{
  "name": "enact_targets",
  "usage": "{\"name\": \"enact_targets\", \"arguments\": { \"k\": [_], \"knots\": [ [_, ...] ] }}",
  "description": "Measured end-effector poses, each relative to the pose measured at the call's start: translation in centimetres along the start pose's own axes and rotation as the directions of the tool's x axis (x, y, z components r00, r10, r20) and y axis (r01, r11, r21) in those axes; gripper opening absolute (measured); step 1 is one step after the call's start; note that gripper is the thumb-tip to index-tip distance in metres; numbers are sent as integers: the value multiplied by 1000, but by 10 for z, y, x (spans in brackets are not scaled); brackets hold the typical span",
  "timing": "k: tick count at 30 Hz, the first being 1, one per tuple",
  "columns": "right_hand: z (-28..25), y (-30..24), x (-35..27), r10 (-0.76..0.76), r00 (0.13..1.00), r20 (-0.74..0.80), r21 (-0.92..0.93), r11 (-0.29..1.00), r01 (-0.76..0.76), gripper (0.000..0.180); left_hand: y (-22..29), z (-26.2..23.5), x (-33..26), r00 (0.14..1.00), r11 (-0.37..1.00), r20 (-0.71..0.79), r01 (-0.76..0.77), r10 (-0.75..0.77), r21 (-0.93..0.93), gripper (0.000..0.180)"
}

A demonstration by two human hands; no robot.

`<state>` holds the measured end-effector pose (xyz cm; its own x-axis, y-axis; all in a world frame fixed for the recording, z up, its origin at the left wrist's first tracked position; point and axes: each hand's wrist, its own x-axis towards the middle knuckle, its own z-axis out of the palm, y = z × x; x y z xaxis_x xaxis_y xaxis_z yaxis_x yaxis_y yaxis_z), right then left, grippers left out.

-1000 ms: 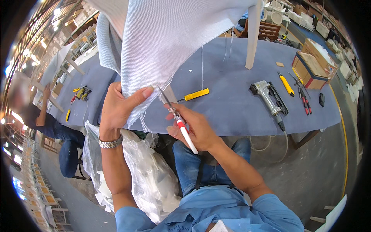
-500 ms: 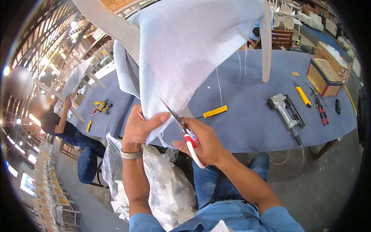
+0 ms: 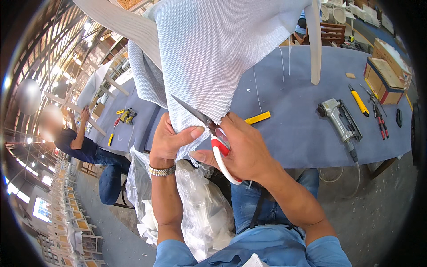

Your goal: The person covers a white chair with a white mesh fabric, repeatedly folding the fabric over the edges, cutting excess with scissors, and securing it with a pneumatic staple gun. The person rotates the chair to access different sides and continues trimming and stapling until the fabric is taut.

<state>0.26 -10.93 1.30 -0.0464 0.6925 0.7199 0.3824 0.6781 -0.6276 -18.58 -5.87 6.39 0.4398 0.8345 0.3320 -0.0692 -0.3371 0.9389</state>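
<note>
On the grey-blue table [image 3: 289, 133], a pneumatic stapler [image 3: 336, 119] lies to the right of a pale wooden chair frame [image 3: 122, 29]. Draped across that frame, light-blue woven fabric [image 3: 209, 66] hangs by the table's near edge, its lower corner pinched in the left hand [image 3: 170, 141]; the right hand [image 3: 249, 149] holds red-and-white-handled scissors [image 3: 206, 120] against it. Should the fabric slip or the scissors stray, they could nick the left hand or gash the weave.

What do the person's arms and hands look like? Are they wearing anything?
The sleeves are short and light blue. Neither hand wears a glove. The left hand has a shiny metal link band at its wrist, maybe a watch strap; the right hand has nothing around its wrist.
</note>
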Motion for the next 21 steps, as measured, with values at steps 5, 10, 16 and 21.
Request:
{"name": "enact_targets", "arguments": {
  "k": [5, 10, 16, 21],
  "knots": [
    [-2, 0, 1, -21, 999, -30, 92, 995, 23, 57, -9, 1, 0, 999, 997, -26, -27, 25, -73, 36],
    [-5, -9, 10, 6, 998, -63, 74, 997, -2, 56, -44, -16, 0, 993, 926, -71, -118, 99, -358, 45],
    [-3, -21, 28, 38, 998, -54, -72, 997, -42, 59, -55, 27, 5, 972, 755, -185, -227, 143, -615, 37],
    [-20, -24, 26, 79, 997, -19, -123, 989, -81, 55, -64, 48, 14, 978, 720, -138, -207, 155, -662, 41]
  ]
}}
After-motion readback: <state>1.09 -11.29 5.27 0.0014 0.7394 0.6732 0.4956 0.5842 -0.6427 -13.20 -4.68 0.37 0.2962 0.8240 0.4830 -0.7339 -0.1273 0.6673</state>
